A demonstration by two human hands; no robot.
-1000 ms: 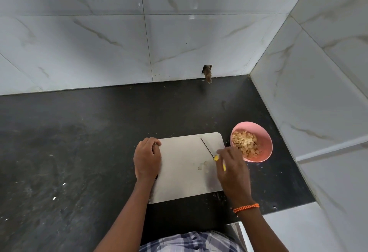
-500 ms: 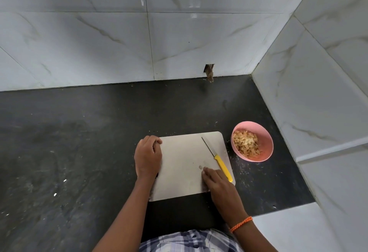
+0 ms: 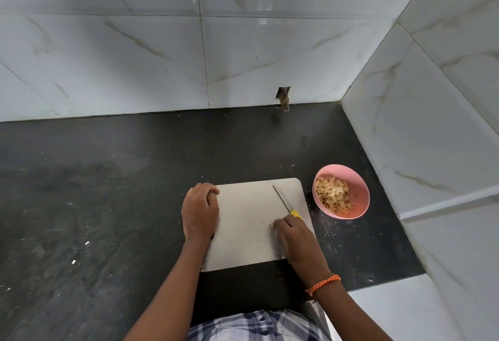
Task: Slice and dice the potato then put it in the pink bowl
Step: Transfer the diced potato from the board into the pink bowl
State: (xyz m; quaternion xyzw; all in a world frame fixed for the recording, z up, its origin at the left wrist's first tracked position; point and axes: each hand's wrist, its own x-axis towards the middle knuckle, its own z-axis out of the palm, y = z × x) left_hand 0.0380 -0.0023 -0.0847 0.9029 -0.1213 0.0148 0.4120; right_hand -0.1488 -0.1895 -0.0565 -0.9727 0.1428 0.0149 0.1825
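Note:
A pale grey cutting board (image 3: 248, 222) lies on the black counter. My left hand (image 3: 200, 212) grips its left edge, with the fingers curled over the far-left corner. A knife (image 3: 282, 199) with a yellow handle lies on the right part of the board, blade pointing away. My right hand (image 3: 293, 234) rests palm down over the lower part of the handle, fingertips on the board. Whether it holds the handle is hidden. To the right of the board stands the pink bowl (image 3: 359, 197), which holds the diced potato (image 3: 333, 195).
The black counter (image 3: 94, 205) stretches left and back to white marble-tiled walls behind and on the right. Small scraps dot the counter between board and bowl. A small hole with a brown stub (image 3: 284, 99) sits at the foot of the back wall.
My right hand came back from the bowl, laid the knife on the board, touched the board beside the handle and now lies over it. The left hand stayed in place.

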